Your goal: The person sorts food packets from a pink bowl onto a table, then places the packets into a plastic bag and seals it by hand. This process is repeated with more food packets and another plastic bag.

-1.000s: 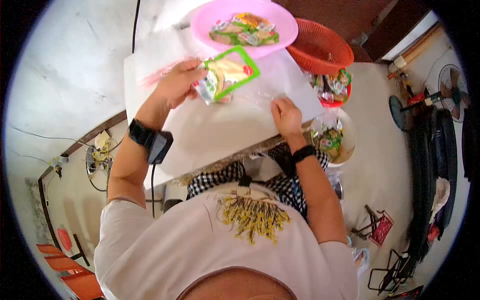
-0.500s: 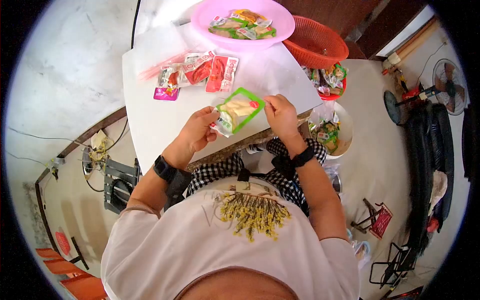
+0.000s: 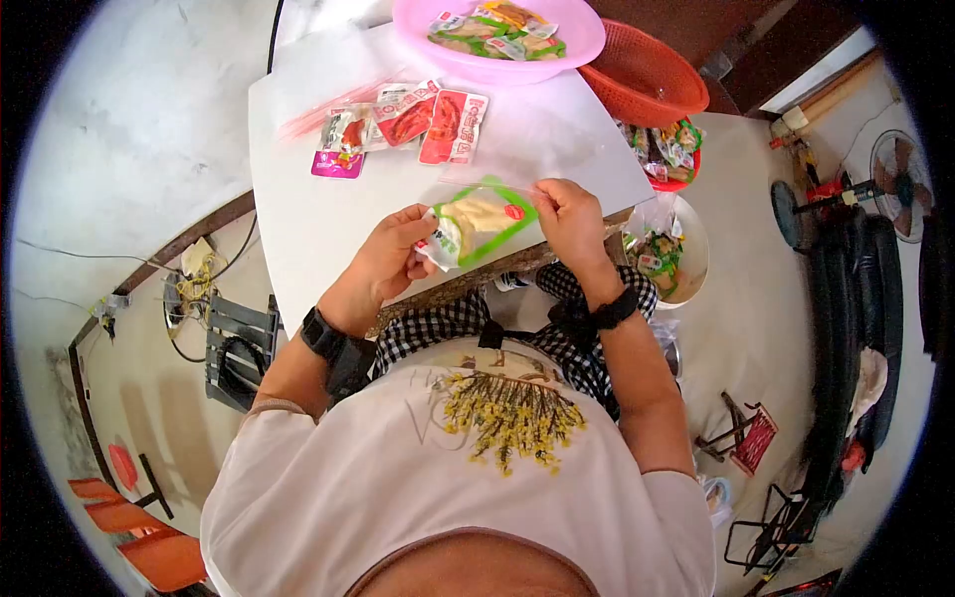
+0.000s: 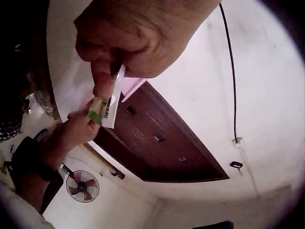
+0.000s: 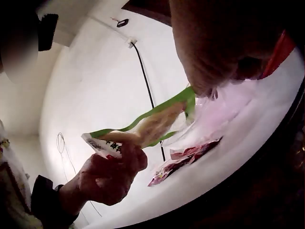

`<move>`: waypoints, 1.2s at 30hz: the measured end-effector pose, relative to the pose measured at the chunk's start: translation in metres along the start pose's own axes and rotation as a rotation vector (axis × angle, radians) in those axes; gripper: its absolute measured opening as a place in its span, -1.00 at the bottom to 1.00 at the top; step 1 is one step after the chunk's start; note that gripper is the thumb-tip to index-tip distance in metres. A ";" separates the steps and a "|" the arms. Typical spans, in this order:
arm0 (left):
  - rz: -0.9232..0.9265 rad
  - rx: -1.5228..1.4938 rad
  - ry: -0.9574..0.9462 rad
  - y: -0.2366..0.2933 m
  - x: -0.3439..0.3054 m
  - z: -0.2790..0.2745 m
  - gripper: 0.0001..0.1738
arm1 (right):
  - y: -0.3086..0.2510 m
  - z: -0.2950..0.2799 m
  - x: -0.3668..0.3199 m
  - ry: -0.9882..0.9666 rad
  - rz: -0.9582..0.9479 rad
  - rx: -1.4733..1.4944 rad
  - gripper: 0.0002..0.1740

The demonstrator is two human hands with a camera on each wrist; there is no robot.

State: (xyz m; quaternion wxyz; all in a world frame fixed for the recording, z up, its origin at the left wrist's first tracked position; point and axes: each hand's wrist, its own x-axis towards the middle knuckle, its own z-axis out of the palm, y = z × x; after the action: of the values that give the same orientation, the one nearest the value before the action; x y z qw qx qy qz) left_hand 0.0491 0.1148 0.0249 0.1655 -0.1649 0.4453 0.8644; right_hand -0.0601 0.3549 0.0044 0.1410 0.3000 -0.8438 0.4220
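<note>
Since a second ago the green-edged packet (image 3: 484, 216) has come down from mid-table to the near edge, and the right hand (image 3: 574, 224), then well apart from it, has come to its right end. Nearest, chequered trousers (image 3: 433, 328) show only partly beneath the table (image 3: 348, 224). At the table's near edge, the left hand (image 3: 393, 254) pinches the packet's white printed end between thumb and fingers. The packet's long axis slants up and rightward from there; its red label sits toward the right hand. One green border is blurred. The right hand is curled and pinches clear film (image 5: 205, 119), whose outline is hard to follow; its fingertips are dark in the right wrist view. The left wrist view shows the packet almost edge-on, largely covered by the left hand.

Beyond lie overlapping red-and-white packets (image 3: 455, 124) and a purple-ended packet (image 3: 338, 164), with pink strips (image 3: 308, 121) partly behind them. Off the table's right edge, a white bucket (image 3: 699, 244) holds green-edged packets and clear plastic. Past it, a red container (image 3: 679, 185) of packets is partly hidden by a red basket (image 3: 637, 97). Farther up, a pink basin (image 3: 497, 72), cut off at the top, holds green-edged packets and an orange-yellow one.
</note>
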 end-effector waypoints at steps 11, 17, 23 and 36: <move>0.075 -0.016 0.058 -0.004 0.016 -0.005 -0.86 | -0.022 -0.010 -0.003 -0.049 -0.086 -0.033 -0.77; 0.120 -0.006 0.028 -0.009 0.035 0.018 -0.82 | -0.035 0.001 -0.010 -0.188 -0.210 -0.076 -0.72; 0.194 0.391 0.107 -0.013 0.047 0.017 -0.71 | -0.033 0.008 -0.022 -0.229 -0.201 -0.106 -0.77; 1.166 2.040 -0.139 -0.004 0.073 0.040 -0.76 | -0.017 -0.002 -0.044 -0.246 -0.153 -0.279 -0.82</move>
State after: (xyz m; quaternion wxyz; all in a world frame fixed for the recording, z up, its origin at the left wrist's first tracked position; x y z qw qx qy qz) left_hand -0.0199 0.1602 0.0127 -0.1755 0.3200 0.9291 0.0602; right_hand -0.0152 0.3651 -0.0054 0.1086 0.3901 -0.8798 0.2489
